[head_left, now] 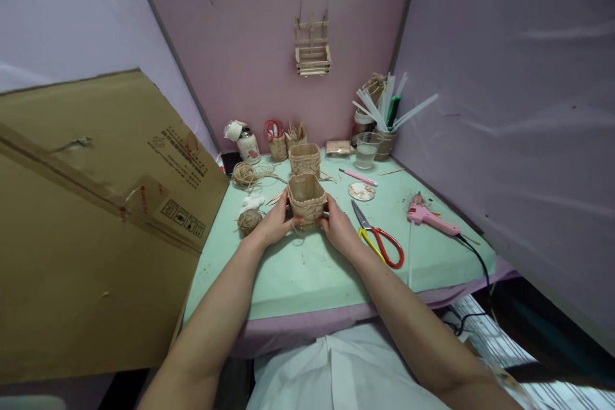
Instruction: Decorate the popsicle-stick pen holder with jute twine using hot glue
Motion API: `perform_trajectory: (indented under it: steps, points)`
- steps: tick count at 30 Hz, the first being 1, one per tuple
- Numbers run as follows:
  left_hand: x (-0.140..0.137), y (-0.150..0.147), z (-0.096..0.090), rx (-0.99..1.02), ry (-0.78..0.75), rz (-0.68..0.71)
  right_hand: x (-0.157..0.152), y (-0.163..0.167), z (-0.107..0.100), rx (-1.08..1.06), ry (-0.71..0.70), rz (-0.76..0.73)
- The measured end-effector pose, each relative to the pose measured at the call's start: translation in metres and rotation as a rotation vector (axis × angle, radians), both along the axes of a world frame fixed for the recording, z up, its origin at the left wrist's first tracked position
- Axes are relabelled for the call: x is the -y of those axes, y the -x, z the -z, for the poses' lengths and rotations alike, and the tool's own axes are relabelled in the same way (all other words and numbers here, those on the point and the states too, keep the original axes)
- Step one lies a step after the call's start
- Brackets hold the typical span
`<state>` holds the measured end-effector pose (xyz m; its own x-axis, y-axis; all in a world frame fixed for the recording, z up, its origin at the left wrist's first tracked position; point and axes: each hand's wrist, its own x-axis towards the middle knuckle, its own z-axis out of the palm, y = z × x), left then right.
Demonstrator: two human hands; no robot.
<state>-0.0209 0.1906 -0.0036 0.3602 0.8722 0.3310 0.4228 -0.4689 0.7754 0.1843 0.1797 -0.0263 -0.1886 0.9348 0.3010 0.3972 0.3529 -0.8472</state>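
Note:
Between my two hands is a small woven basket (307,210), tan, with a squarish open top. My left hand (277,221) grips its left side, and my right hand (337,223) grips the right side, fingers curled round the walls. A second basket (304,159) of similar weave stands just behind it. Left of my left hand lies a ball of grey-brown twine (250,221), with a looser bundle of twine (245,174) farther back. Scissors (372,230) with red and yellow handles lie open to the right of my right hand.
A pink glue gun (432,218) with a black cord lies at the right. Behind are a pink pen-like tool (358,177), a round disc (361,191), a cup of water (367,152) and a pot of white sticks (385,141). A large cardboard sheet (96,256) borders the left side.

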Motion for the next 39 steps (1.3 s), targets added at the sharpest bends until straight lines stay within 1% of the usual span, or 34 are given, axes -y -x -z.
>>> perform_trajectory:
  steps: [9, 18, 23, 27, 31, 34, 37, 39]
  points:
    - [-0.001, 0.002, 0.003, -0.072, 0.006, -0.046, 0.0, 0.0, 0.0, 0.033, 0.02, 0.011]
    - [-0.001, 0.002, 0.002, -0.022, 0.019, -0.033, 0.001, 0.0, -0.001, 0.091, 0.022, 0.023]
    - [0.0, 0.001, 0.001, -0.04, 0.017, -0.029, 0.003, 0.0, -0.006, 0.11, 0.025, 0.018]
    - [0.002, 0.0, -0.002, -0.036, 0.021, -0.029, 0.011, -0.003, -0.014, 0.155, 0.015, 0.017]
    - [0.003, 0.0, -0.003, -0.063, 0.028, -0.028, 0.024, -0.016, -0.026, 0.249, -0.027, 0.016]
    - [0.003, 0.001, -0.003, -0.076, 0.044, -0.054, 0.036, -0.035, -0.037, 0.36, -0.049, 0.037]
    - [0.005, 0.0, -0.006, -0.088, 0.042, -0.064, 0.047, -0.059, -0.048, 0.578, -0.03, 0.116]
    - [0.007, -0.002, -0.01, -0.089, 0.03, -0.075, 0.054, -0.076, -0.052, 0.756, 0.026, 0.206]
